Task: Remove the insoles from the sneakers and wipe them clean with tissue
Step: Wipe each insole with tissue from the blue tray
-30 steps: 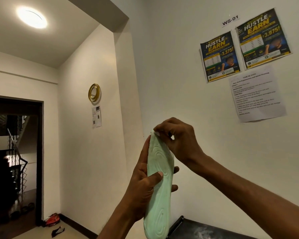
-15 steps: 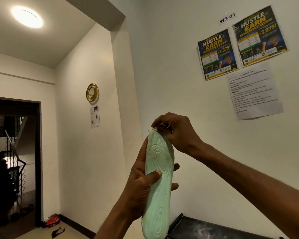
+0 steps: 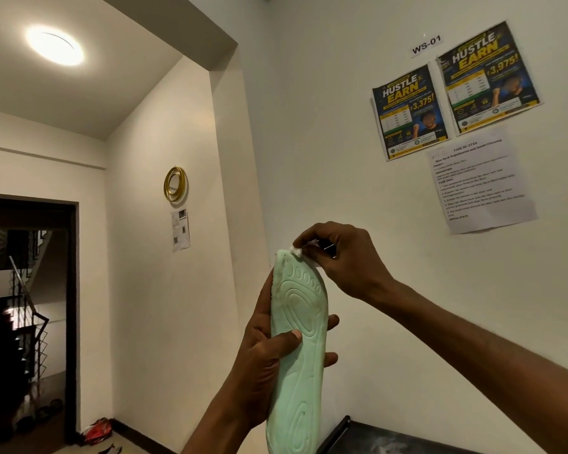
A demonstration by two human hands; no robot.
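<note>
A pale green insole (image 3: pixel 300 348) stands upright in front of me, its grooved underside facing me and its lower end cut off by the frame. My left hand (image 3: pixel 263 358) grips it at mid-length, thumb across the front, fingers wrapped behind. My right hand (image 3: pixel 338 257) is at the insole's top end and pinches a small wad of white tissue (image 3: pixel 297 250) against the tip. Most of the tissue is hidden inside the fingers. No sneakers are in view.
A white wall with two posters (image 3: pixel 453 93) and a printed sheet (image 3: pixel 482 185) is close behind my hands. A dark table corner (image 3: pixel 345 427) shows at the bottom. A doorway (image 3: pixel 27 316) to a stairwell opens at the left, with red footwear (image 3: pixel 97 430) on the floor.
My right hand has slid up the insole to its tip, and the white tissue now shows between its fingers. The left hand keeps the same grip.
</note>
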